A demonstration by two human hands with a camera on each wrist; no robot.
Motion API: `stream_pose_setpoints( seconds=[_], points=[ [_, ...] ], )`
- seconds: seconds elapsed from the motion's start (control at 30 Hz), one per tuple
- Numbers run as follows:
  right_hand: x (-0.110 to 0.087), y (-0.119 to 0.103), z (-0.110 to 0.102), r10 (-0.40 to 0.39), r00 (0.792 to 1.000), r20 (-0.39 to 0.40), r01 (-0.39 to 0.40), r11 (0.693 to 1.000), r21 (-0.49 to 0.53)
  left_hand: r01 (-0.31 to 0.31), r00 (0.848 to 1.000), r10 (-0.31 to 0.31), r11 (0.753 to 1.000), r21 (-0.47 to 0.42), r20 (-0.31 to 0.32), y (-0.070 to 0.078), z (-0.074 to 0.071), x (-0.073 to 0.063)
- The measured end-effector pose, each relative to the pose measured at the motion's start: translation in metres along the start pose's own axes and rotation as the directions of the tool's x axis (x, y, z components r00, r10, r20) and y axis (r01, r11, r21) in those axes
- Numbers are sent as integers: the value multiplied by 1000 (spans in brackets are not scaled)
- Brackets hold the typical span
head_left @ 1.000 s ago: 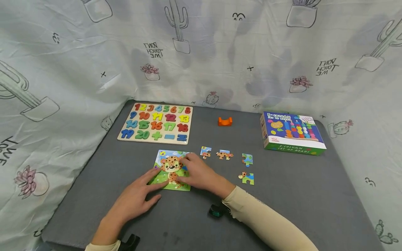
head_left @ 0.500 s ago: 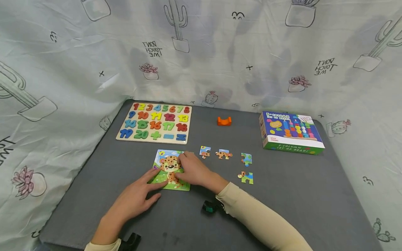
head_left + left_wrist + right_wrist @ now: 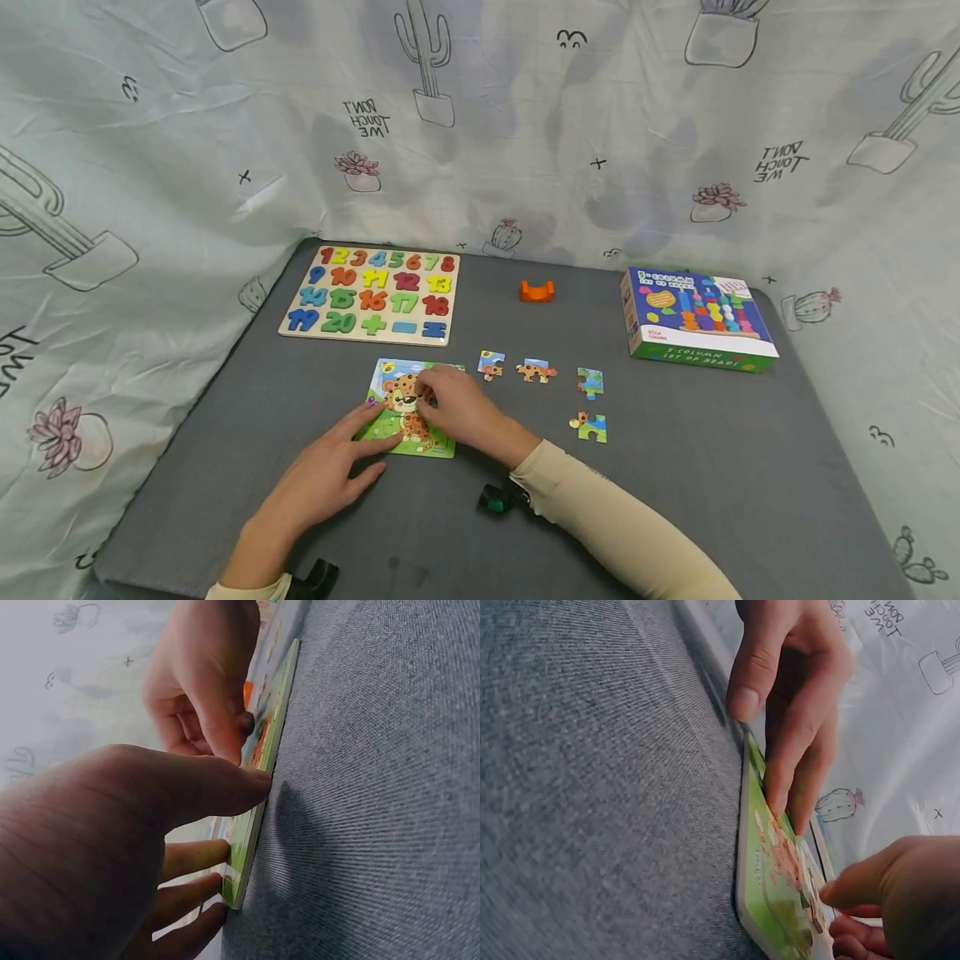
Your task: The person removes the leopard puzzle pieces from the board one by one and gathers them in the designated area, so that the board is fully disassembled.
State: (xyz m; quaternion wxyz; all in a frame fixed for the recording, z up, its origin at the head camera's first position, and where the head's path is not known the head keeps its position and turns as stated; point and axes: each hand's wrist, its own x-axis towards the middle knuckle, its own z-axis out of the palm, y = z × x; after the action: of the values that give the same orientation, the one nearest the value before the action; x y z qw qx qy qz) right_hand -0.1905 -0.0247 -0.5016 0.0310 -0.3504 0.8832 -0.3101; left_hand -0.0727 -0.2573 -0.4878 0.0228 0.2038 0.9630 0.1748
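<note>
A square leopard jigsaw puzzle [image 3: 411, 446] in a green and blue tray lies flat before me. My left hand [image 3: 322, 471] rests fingertips on its left part, fingers spread and straight; the left wrist view shows the thumb [image 3: 217, 787] along its near edge. Over the puzzle's right half, my right hand [image 3: 465, 408] pinches a puzzle piece [image 3: 814, 913] with thumb and fingers beside the leopard's face, partly hiding it. To the right lie loose puzzle pieces: one with an ear [image 3: 491, 365], a spotted one [image 3: 536, 370], a blue-green one [image 3: 591, 382] and another spotted one [image 3: 590, 426].
A wooden number board [image 3: 367, 337] with coloured numerals lies behind the puzzle. An orange curved block [image 3: 537, 291] sits at the back of the grey table [image 3: 675, 483]. At the back right stands a bead-set box [image 3: 701, 321]. Printed cloth [image 3: 510, 100] hangs behind.
My right hand has shifted slightly left over the puzzle, and its thumb and fingers have drawn closer together. My left hand stays where it was; the loose pieces have not moved.
</note>
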Motion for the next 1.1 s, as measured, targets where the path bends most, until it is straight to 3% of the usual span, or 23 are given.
stream_pose_setpoints(
  seconds=[0.37,0.77,1.1],
  points=[
    [4,-3,-1,-1,1000,9,2,993,-116,20,1000,-20,1000,-23,4,0,2,-2],
    [8,0,-7,-1,999,33,5,993,-120,20,1000,-21,998,-53,-12,0,2,1],
    [-1,3,-16,-33,999,-6,32,999,-18,21,1000,-22,998,-55,-20,1,1,1]
  ],
)
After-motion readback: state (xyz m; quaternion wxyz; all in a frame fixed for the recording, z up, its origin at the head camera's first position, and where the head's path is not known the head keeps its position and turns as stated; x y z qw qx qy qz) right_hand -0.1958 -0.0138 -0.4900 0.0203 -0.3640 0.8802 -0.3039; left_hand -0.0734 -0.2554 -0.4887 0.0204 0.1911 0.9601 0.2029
